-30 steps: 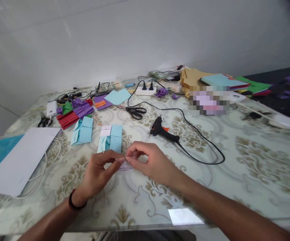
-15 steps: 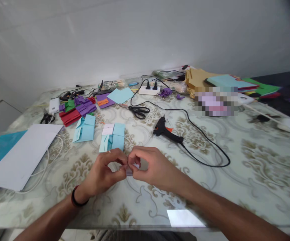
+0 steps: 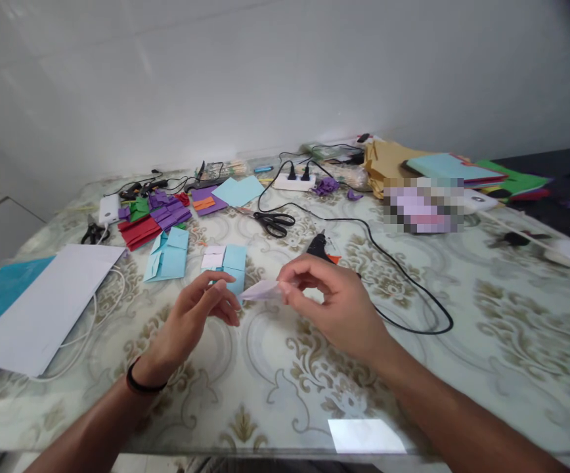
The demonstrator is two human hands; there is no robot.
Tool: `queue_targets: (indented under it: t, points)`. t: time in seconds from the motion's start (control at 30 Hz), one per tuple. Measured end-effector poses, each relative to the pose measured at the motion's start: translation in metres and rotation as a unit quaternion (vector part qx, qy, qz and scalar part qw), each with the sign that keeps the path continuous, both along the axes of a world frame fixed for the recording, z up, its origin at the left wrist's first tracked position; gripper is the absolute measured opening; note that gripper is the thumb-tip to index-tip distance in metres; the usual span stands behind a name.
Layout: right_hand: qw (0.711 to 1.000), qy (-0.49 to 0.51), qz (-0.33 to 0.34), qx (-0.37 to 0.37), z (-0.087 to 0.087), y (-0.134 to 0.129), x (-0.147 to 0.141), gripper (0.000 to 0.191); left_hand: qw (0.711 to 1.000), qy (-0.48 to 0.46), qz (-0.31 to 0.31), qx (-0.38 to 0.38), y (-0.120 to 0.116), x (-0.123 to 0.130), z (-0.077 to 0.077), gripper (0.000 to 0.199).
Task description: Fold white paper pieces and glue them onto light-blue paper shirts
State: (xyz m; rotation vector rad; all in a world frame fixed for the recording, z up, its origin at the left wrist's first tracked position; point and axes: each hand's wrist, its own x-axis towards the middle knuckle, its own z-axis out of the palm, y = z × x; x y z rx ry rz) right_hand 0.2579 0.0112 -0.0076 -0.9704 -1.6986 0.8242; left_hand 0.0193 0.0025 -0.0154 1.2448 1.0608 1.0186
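Note:
My right hand [image 3: 331, 299] pinches one end of a small folded piece of pale paper [image 3: 261, 290] between thumb and fingers, above the table. My left hand [image 3: 205, 305] is just left of the paper's free end, fingers apart and holding nothing. Behind the left hand lie light-blue folded papers [image 3: 236, 257] with a small whitish folded piece [image 3: 213, 257] on top. Another light-blue folded paper [image 3: 168, 259] sits further left. A black glue gun [image 3: 318, 245] is partly hidden behind my right hand.
Black-handled scissors [image 3: 274, 223] lie behind the hands. A white power strip [image 3: 293, 182] stands near the wall, and a black cable loops right. White sheets [image 3: 53, 309] lie at left. Folded purple strips [image 3: 171, 213] and red strips [image 3: 138, 231] are piled at back left.
My left hand has let go of the small pale paper and moved left, its fingers opening. My right hand has moved up and to the right, still holding the paper.

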Motion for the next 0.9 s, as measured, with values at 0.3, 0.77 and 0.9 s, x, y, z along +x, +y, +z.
queue_targets:
  t: [0.3, 0.77, 0.9]
  points:
    - [0.978, -0.046, 0.099, 0.175, -0.007, -0.007, -0.012, 0.014, 0.995, -0.097, -0.017, -0.032, -0.002, 0.003, -0.008, 0.033]
    - [0.996, -0.017, 0.076, 0.039, -0.011, -0.004, -0.008, 0.044, 0.989, -0.077, -0.103, 0.072, -0.01, -0.004, -0.004, 0.033]
    - [0.997, 0.003, 0.064, 0.032, -0.013, -0.003, -0.009, 0.046, 0.993, -0.061, -0.049, 0.085, -0.009, -0.002, -0.004, 0.03]
